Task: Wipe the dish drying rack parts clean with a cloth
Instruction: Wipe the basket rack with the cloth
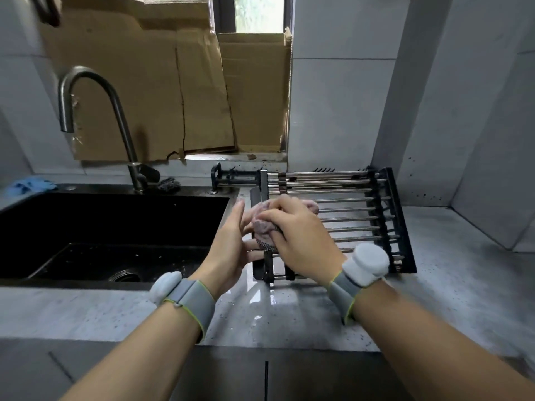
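1. Both forearms reach forward over the wet grey surface [289, 319], each wrist wearing a grey band.
2. Right hand [301, 235] arches palm-down, its grip curled round a pinkish cloth [262, 224] and pressing it onto the rack's near-left end.
3. Left hand [231, 250] stands edge-up just left of that grip, fingers straight, touching the cloth.
4. Dish drying rack [356, 215] lies flat, bars running rightward from the grip; black sink [86, 215] lies to its left.
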`<state>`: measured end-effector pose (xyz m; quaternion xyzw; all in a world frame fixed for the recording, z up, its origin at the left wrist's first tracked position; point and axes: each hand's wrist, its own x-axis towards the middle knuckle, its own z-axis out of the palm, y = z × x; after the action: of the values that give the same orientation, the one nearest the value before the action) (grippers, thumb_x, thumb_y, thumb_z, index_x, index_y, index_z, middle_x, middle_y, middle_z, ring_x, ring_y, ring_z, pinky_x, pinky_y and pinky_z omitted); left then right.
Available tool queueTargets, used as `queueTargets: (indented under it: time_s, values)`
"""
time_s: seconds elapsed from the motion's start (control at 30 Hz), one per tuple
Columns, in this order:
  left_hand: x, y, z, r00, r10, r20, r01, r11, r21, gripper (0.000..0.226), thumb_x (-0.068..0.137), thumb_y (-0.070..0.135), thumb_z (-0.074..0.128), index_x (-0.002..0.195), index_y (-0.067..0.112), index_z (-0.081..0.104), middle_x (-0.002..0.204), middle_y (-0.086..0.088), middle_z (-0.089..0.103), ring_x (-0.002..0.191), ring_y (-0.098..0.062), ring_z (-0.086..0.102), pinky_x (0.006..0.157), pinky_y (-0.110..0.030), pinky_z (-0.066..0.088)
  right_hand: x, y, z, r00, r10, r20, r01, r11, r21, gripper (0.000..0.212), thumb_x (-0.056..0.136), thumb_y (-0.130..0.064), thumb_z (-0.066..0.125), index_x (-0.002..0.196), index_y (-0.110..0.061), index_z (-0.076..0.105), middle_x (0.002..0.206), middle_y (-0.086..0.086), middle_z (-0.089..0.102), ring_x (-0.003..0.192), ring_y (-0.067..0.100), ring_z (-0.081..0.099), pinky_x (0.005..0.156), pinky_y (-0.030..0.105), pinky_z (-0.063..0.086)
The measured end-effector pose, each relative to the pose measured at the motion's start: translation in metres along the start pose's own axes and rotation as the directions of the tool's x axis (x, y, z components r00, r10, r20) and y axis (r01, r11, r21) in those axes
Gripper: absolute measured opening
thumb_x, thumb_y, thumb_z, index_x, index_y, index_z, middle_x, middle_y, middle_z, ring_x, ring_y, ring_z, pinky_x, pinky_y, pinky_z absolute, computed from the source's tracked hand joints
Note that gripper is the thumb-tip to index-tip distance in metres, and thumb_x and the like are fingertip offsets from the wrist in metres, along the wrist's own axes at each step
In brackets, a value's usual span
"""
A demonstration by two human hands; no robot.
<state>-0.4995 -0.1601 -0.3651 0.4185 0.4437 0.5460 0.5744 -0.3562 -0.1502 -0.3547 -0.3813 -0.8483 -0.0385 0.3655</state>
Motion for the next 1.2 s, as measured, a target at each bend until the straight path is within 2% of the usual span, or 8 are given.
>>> queueTargets:
  time_s: [0.17,0.3,0.4,0.57,0.7,0.83,0.97,1.2]
  values:
    - [0.002,-0.001,-0.001,0.999,-0.031,-0.045,0.031,1.0,0.004,0.054,0.096,0.068,0.04,0.123,0.033,0.07,0.125,-0.007,0.068,0.105,-0.032,0.071,0.101,-0.053,0.051,-0.031,-0.009,0.006,0.994,-0.099,0.047,0.094,0.992,0.087,0.022,0.084,-0.008,0.052,0.098,-0.01,0.07,0.108,0.002,0.056,0.11,0.023,0.054,0.092,0.036,0.048]
    - [-0.002,-0.001,0.004,1.0,0.018,0.016,-0.02,0.997,0.076,0.051,0.096,0.067,0.038,0.123,0.036,0.068,0.125,0.005,0.067,0.068,-0.025,0.062,0.072,-0.036,0.05,-0.057,0.0,0.015,0.946,-0.193,0.262,0.195,0.981,0.015,0.021,0.072,0.0,0.062,0.088,-0.013,0.068,0.106,0.003,0.055,0.103,0.025,0.051,0.084,0.038,0.047]
    - [-0.005,-0.005,0.007,0.998,0.038,0.048,-0.044,0.991,0.127,0.053,0.095,0.068,0.038,0.129,0.035,0.062,0.135,0.008,0.059,0.07,-0.026,0.053,0.073,-0.04,0.051,-0.079,0.007,0.022,0.898,-0.137,0.418,0.19,0.978,-0.088,0.027,0.067,-0.006,0.058,0.09,-0.018,0.066,0.108,0.004,0.054,0.102,0.028,0.049,0.076,0.043,0.049]
    - [-0.008,-0.001,0.009,0.997,0.034,0.072,-0.043,0.991,0.129,0.049,0.097,0.065,0.04,0.128,0.034,0.063,0.134,0.005,0.061,0.085,-0.037,0.062,0.095,-0.059,0.05,-0.087,0.023,-0.007,0.974,-0.11,0.199,0.125,0.99,-0.063,0.026,0.071,0.001,0.065,0.093,-0.012,0.07,0.105,0.006,0.057,0.1,0.022,0.05,0.085,0.03,0.044]
    - [-0.008,0.001,0.002,0.995,0.06,0.081,-0.071,0.987,0.146,0.048,0.101,0.061,0.034,0.127,0.035,0.065,0.13,0.007,0.065,0.082,-0.032,0.065,0.09,-0.053,0.054,-0.103,0.043,-0.046,0.998,0.065,-0.014,-0.066,0.996,-0.065,0.027,0.076,0.003,0.065,0.1,-0.007,0.072,0.105,0.004,0.058,0.101,0.022,0.053,0.088,0.031,0.044]
    - [-0.011,-0.005,0.006,0.996,0.051,0.076,-0.062,0.988,0.145,0.051,0.1,0.062,0.032,0.124,0.034,0.067,0.129,0.008,0.066,0.088,-0.036,0.058,0.092,-0.055,0.051,-0.125,0.049,-0.092,0.926,0.327,-0.191,-0.313,0.945,0.098,0.024,0.085,-0.008,0.056,0.103,-0.017,0.071,0.099,-0.004,0.057,0.1,0.019,0.054,0.088,0.026,0.042]
    - [-0.015,-0.008,0.007,0.995,0.074,0.065,-0.082,0.988,0.129,0.048,0.1,0.062,0.035,0.122,0.036,0.069,0.127,0.007,0.067,0.093,-0.035,0.064,0.091,-0.059,0.053,-0.098,0.042,-0.138,0.853,0.402,-0.332,-0.336,0.911,0.24,0.02,0.089,-0.011,0.057,0.101,-0.021,0.068,0.099,-0.001,0.059,0.098,0.013,0.057,0.086,0.025,0.043]
    - [-0.026,0.001,0.008,0.995,0.074,0.069,-0.086,0.975,0.203,0.044,0.101,0.061,0.036,0.118,0.041,0.071,0.12,0.013,0.07,0.098,-0.028,0.071,0.092,-0.052,0.057,-0.002,0.031,-0.18,0.855,0.477,-0.205,-0.401,0.857,0.323,0.015,0.078,-0.025,0.046,0.074,-0.018,0.059,0.076,-0.004,0.059,0.077,0.011,0.051,0.066,0.024,0.036]
